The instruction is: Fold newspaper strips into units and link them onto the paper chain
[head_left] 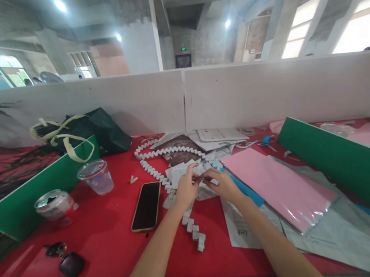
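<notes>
My left hand (187, 186) and my right hand (222, 184) meet over the middle of the red table, fingertips pinched together. Whatever lies between the fingers is too small and hidden to make out. Beneath and behind them are loose white paper pieces (176, 174), some printed. A long zigzag chain of folded paper (153, 171) loops behind my hands and runs down past my left wrist. Its near end (196, 234) rests on the table between my forearms. To the right of my right hand lies a pink sheet in a clear sleeve (276, 185).
Left of my hands lies a phone (146, 207). Farther left are a plastic cup (96, 177), a can (56, 207) and keys with a dark fob (71, 264). Green boards (342, 168) stand at both sides. A dark bag (105, 131) leans against the white partition (267, 91).
</notes>
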The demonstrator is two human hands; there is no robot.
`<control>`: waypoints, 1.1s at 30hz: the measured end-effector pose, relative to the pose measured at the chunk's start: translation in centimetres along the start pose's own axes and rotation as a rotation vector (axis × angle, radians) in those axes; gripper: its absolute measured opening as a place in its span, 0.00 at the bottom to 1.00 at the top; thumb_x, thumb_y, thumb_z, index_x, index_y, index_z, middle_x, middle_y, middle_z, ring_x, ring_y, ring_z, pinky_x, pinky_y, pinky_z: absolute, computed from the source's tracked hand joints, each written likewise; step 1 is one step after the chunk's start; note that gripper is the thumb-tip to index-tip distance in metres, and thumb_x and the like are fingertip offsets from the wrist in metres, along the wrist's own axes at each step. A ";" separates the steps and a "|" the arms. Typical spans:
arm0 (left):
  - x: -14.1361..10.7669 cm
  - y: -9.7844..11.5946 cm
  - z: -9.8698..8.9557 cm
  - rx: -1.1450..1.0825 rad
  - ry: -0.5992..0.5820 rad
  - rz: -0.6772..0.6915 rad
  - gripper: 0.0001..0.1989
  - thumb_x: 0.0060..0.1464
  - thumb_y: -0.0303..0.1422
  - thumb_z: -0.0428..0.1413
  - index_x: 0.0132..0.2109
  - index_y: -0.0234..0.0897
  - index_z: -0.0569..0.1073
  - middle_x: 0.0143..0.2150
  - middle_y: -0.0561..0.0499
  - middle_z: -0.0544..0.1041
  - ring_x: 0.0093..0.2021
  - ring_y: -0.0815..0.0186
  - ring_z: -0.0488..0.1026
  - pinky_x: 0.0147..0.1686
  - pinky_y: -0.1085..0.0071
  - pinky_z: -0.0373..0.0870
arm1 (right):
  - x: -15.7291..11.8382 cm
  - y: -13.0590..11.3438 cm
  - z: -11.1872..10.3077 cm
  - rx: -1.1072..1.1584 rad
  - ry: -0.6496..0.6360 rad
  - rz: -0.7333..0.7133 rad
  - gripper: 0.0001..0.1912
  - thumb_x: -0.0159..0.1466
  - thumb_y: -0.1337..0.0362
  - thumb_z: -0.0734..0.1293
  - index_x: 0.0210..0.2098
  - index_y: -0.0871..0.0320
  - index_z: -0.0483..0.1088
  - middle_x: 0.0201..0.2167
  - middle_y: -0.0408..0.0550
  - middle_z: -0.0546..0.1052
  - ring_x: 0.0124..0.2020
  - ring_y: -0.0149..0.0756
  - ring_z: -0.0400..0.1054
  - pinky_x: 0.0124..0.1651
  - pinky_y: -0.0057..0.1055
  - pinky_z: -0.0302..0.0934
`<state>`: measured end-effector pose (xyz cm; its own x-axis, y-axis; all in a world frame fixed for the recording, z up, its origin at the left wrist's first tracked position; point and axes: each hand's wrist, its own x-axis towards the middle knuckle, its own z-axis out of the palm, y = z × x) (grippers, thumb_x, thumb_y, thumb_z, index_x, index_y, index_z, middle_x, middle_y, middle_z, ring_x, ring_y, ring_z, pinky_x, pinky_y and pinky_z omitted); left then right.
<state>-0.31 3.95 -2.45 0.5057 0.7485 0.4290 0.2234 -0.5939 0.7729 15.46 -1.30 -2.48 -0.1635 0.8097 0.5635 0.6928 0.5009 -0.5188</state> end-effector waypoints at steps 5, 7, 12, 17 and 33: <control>0.0 0.4 -0.3 -0.005 0.005 0.012 0.26 0.48 0.18 0.49 0.55 0.39 0.61 0.33 0.52 0.76 0.35 0.65 0.73 0.38 0.70 0.66 | 0.0 0.4 0.1 0.021 0.016 0.005 0.08 0.60 0.71 0.62 0.35 0.55 0.72 0.34 0.47 0.74 0.38 0.36 0.69 0.41 0.32 0.63; -0.1 0.7 -0.3 -0.019 0.008 0.020 0.26 0.48 0.18 0.49 0.55 0.39 0.62 0.33 0.53 0.76 0.35 0.66 0.73 0.38 0.70 0.67 | 0.0 0.5 0.1 0.040 0.038 0.020 0.08 0.59 0.70 0.63 0.35 0.56 0.72 0.33 0.47 0.75 0.37 0.36 0.69 0.41 0.32 0.63; 0.0 1.1 -0.6 -0.137 0.033 0.001 0.23 0.49 0.19 0.51 0.53 0.38 0.63 0.32 0.53 0.75 0.34 0.67 0.73 0.38 0.71 0.68 | 0.1 0.5 0.3 0.136 0.097 0.093 0.06 0.58 0.67 0.64 0.32 0.57 0.73 0.31 0.47 0.75 0.34 0.35 0.70 0.37 0.32 0.65; 0.3 0.4 -0.7 -0.337 0.019 -0.099 0.24 0.46 0.21 0.55 0.52 0.37 0.63 0.31 0.54 0.74 0.31 0.68 0.73 0.33 0.73 0.69 | 0.2 0.4 0.5 0.206 0.131 0.136 0.04 0.57 0.65 0.66 0.31 0.57 0.74 0.31 0.48 0.76 0.34 0.36 0.71 0.37 0.33 0.66; 0.2 0.4 -0.7 -0.280 -0.064 -0.162 0.24 0.41 0.18 0.54 0.49 0.35 0.66 0.25 0.55 0.73 0.28 0.68 0.72 0.31 0.74 0.67 | -0.1 0.4 0.0 0.054 -0.083 0.049 0.06 0.58 0.71 0.62 0.33 0.56 0.68 0.33 0.45 0.70 0.36 0.34 0.66 0.40 0.31 0.61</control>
<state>-0.74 4.05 -1.69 0.5354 0.8013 0.2670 0.0713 -0.3579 0.9310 15.77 -1.16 -2.73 -0.1891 0.8550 0.4829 0.6630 0.4739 -0.5795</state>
